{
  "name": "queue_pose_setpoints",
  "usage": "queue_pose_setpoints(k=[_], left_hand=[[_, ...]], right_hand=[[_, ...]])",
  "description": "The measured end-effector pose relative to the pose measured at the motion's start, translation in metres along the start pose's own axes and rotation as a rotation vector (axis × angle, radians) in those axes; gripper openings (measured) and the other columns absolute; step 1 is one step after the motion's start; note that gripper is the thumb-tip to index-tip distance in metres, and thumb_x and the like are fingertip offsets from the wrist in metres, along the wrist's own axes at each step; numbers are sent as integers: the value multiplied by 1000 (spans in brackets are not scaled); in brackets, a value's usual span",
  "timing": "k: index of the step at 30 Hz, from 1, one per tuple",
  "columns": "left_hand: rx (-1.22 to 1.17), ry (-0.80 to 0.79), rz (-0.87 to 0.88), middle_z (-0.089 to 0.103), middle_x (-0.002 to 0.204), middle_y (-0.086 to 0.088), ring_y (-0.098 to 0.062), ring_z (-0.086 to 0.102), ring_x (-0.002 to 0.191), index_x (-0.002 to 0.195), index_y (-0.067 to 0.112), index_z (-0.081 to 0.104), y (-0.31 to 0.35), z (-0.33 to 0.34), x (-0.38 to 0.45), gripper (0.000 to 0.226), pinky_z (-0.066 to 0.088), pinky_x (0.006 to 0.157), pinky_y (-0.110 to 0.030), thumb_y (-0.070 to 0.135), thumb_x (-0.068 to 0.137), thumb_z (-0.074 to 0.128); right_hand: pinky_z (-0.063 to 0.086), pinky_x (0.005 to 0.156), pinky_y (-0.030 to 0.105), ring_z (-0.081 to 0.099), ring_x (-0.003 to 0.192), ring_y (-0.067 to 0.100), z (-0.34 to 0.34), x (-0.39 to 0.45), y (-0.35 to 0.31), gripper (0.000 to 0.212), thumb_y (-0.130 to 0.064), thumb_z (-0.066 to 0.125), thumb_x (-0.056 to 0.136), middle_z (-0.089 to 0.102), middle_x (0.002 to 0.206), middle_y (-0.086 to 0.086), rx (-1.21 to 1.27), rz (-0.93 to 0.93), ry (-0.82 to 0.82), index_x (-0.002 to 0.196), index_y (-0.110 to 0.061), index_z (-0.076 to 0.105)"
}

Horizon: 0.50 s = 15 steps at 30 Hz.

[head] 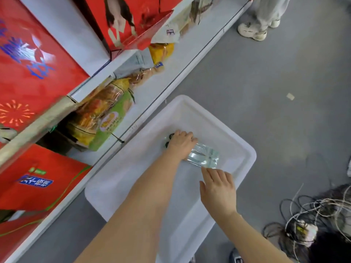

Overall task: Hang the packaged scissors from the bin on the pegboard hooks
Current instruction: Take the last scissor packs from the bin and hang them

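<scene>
Packaged scissors (204, 155) lie flat in the white bin (245, 149) on the floor. Your left hand (181, 144) covers the handle end, fingers curled over the pack. Your right hand (218, 188) hovers just beside it, fingers loosely apart.

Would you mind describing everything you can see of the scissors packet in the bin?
The scissors packet is a clear, shiny plastic pack lying flat on the floor of the white bin. Dark scissor handles show at its far end, beside the left hand, which lies over that end. Whether the fingers grip it is hidden. The right hand is open at the near edge, and contact is unclear.
</scene>
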State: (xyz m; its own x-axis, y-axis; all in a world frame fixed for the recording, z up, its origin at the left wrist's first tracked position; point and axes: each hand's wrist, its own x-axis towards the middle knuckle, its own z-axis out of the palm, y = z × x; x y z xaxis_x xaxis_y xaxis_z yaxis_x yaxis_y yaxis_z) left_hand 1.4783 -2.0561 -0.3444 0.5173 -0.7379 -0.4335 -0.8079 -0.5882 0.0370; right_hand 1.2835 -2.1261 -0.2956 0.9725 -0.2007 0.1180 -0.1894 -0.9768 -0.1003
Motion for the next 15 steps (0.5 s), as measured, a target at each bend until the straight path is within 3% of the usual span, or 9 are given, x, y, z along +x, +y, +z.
queue_pose_setpoints(k=[5, 8, 11, 13, 15], left_hand=[[-95, -35, -112, 52, 122, -9, -30, 54, 108, 128, 14, 46, -3, 7, -30, 73, 46, 87, -39, 42, 69, 79], [-286, -73, -292, 53, 124, -10, -32, 56, 111, 129, 11, 42, -11, 19, -59, 80, 47, 86, -38, 49, 68, 78], [-546, -101, -458, 52, 128, -10, -31, 55, 114, 125, 9, 38, -16, 35, -86, 77, 45, 80, -37, 46, 72, 80], [-691, -93, -545, 53, 126, -10, -32, 56, 111, 121, 9, 38, -16, 45, -100, 69, 42, 74, -35, 43, 76, 79], [-752, -64, -586, 56, 121, -11, -32, 57, 102, 114, 10, 38, -14, 54, -112, 57, 39, 69, -34, 38, 81, 76]], right_hand=[[47, 59, 37, 61, 69, 31, 6, 6, -19, 27, -4, 76, 63, 64, 78, 5, 75, 142, -104, 89, -8, 69], [44, 67, 32, 61, 88, 28, 11, 18, -32, 23, -8, 59, 85, 64, 100, 5, 394, 640, -341, 107, -9, 66], [49, 68, 30, 58, 80, 26, 31, 36, -37, 26, -15, 57, 85, 65, 95, 8, 779, 1207, -389, 108, -9, 66], [43, 55, 25, 54, 71, 26, 38, 47, -44, 22, -14, 59, 86, 63, 100, 16, 879, 1402, -349, 105, -4, 63], [48, 65, 30, 58, 80, 29, 49, 59, -50, 37, -16, 59, 85, 60, 118, 18, 971, 1502, -339, 118, 1, 56]])
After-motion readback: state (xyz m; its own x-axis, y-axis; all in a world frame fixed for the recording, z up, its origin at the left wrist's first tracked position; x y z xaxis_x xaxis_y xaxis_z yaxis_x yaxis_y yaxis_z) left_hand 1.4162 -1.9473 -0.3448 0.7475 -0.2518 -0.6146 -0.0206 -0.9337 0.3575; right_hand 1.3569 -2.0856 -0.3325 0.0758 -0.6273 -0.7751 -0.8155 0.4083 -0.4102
